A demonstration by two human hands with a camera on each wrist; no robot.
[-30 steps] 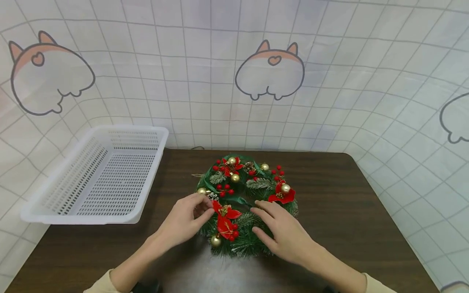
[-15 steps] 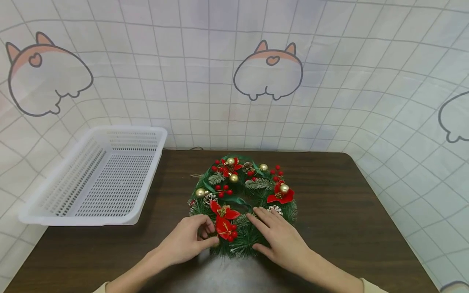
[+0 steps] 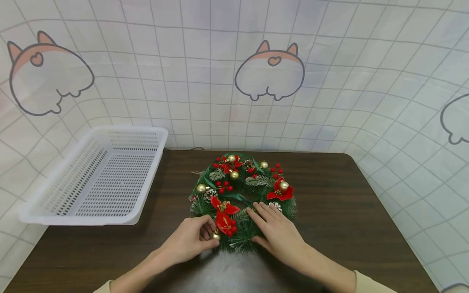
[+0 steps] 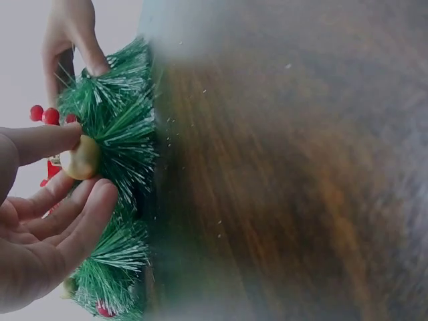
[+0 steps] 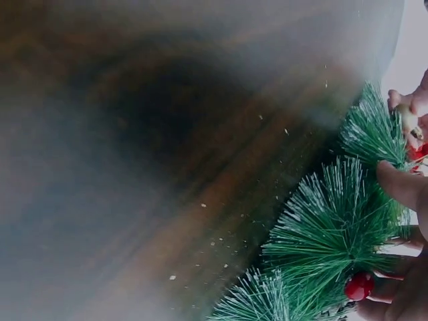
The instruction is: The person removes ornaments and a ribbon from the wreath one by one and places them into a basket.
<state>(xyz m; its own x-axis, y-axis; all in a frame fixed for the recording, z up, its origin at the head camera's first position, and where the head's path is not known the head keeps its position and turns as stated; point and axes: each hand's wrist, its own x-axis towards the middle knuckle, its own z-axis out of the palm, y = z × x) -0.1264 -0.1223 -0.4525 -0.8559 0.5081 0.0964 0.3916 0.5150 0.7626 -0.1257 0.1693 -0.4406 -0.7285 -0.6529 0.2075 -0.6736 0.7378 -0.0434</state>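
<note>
A green Christmas wreath (image 3: 243,240) lies on the brown table, trimmed with red poinsettias (image 3: 224,221), red berries, pine cones and gold balls. At its front left, my left hand (image 3: 192,240) pinches a gold bauble (image 4: 81,158) between thumb and fingertips, just below a poinsettia. My right hand (image 3: 280,238) rests on the wreath's front right, fingers stretched over the ring toward its centre, thumb (image 5: 398,184) against the outer needles. A dark green ribbon (image 3: 236,197) crosses the wreath's middle, partly hidden by the right fingertips.
A white perforated plastic basket (image 3: 150,179) stands at the table's left. Behind the brown table (image 3: 329,195) hangs a white gridded cloth (image 3: 205,81) with cartoon animals. Small pale specks lie on the tabletop near the wreath.
My left hand has come down from beside the upper poinsettia to the front-left bauble and taken hold of it. My right hand has stayed on the wreath, barely shifting.
</note>
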